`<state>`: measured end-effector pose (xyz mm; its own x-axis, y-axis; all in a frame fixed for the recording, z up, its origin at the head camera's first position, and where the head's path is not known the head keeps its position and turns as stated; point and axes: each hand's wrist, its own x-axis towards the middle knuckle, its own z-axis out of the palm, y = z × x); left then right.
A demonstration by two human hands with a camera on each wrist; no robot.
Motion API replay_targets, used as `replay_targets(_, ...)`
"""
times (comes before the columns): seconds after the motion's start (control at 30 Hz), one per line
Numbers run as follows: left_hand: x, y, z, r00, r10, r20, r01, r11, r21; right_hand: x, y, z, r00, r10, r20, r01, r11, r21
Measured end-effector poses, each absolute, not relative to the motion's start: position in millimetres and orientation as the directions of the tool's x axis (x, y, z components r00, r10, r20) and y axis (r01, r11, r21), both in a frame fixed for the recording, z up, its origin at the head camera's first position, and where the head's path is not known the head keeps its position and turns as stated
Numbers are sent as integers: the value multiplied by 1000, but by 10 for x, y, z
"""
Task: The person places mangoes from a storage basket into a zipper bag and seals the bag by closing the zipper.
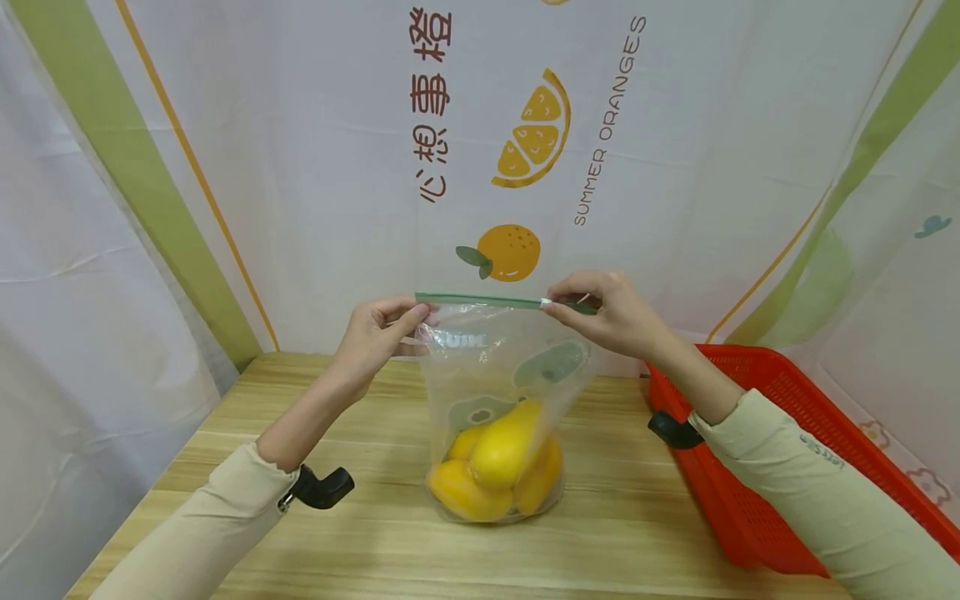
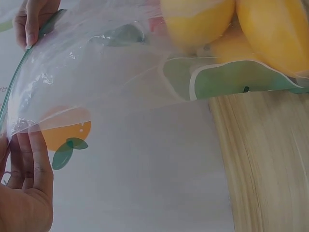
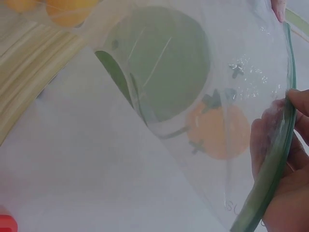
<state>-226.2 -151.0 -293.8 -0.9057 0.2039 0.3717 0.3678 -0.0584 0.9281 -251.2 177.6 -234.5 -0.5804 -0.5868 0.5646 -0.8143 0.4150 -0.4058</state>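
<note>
A clear zipper bag point(image 1: 480, 367) with printed green shapes stands upright on the wooden table, several yellow mangoes point(image 1: 501, 454) in its bottom. Along its top runs a green zip strip point(image 1: 480, 299) with a small white slider point(image 1: 546, 304). My left hand point(image 1: 378, 337) pinches the bag's upper left corner between thumb and fingers. At the right part of the strip, my right hand point(image 1: 611, 312) pinches the slider and the bag's edge. In the right wrist view, the fingers point(image 3: 263, 140) show through the film behind the strip. The left wrist view shows the mangoes point(image 2: 275, 34) close up.
A red plastic basket point(image 1: 750, 367) stands on the table's right side, partly under my right forearm. Behind the table point(image 1: 337, 542) hangs a white curtain point(image 1: 322, 167) with orange prints. Black wrist mounts point(image 1: 322, 487) stick out from both sleeves.
</note>
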Motion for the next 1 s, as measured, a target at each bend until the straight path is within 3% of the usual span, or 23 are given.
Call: replay_targets(1.0, -2265, -1523, -2997, -904, 214, 369, 373, -24, 928, -2520, 1844, -2398, -593, -583, 555, -805, 413, -426)
